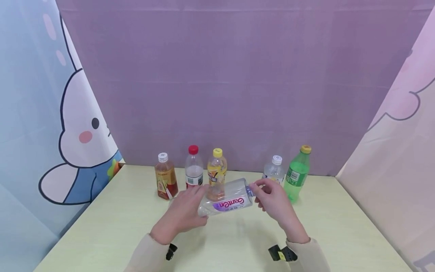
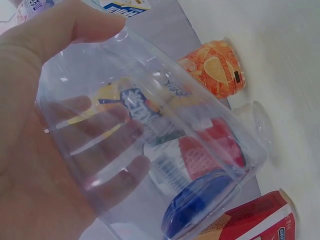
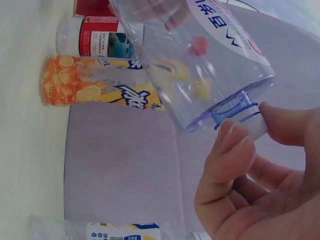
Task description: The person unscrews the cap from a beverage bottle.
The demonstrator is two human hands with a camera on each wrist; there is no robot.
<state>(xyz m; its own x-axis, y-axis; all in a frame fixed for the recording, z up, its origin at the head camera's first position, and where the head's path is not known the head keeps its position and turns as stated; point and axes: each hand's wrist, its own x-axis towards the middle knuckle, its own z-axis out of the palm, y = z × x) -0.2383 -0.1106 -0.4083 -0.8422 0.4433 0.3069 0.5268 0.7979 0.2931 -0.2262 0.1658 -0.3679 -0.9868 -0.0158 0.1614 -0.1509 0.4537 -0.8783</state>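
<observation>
Clear bottle [image 1: 232,204]: tipped nearly sideways above table [image 1: 340,219] | left hand [image 1: 185,209]: half-open, wrapped round the body | right hand [image 1: 274,198]: thumb and fingers pinch the cap [image 3: 256,125] | handling: probably light, thin-walled, slick, easily dented; best held gently mid-body, firmly at cap | beyond: yellow-capped bottle [image 1: 217,166], upright

Along the far side of the table [image 1: 340,226], before a backdrop [image 1: 221,83], three bottles [image 1: 194,172] stood to the left and two bottles [image 1: 296,175] to the right. Nearer the person, a sideways bottle [image 1: 234,202] lay between the left hand [image 1: 185,207] at its lower end and the right hand [image 1: 274,199] at its cap [image 3: 257,125], partly before the left group.
</observation>
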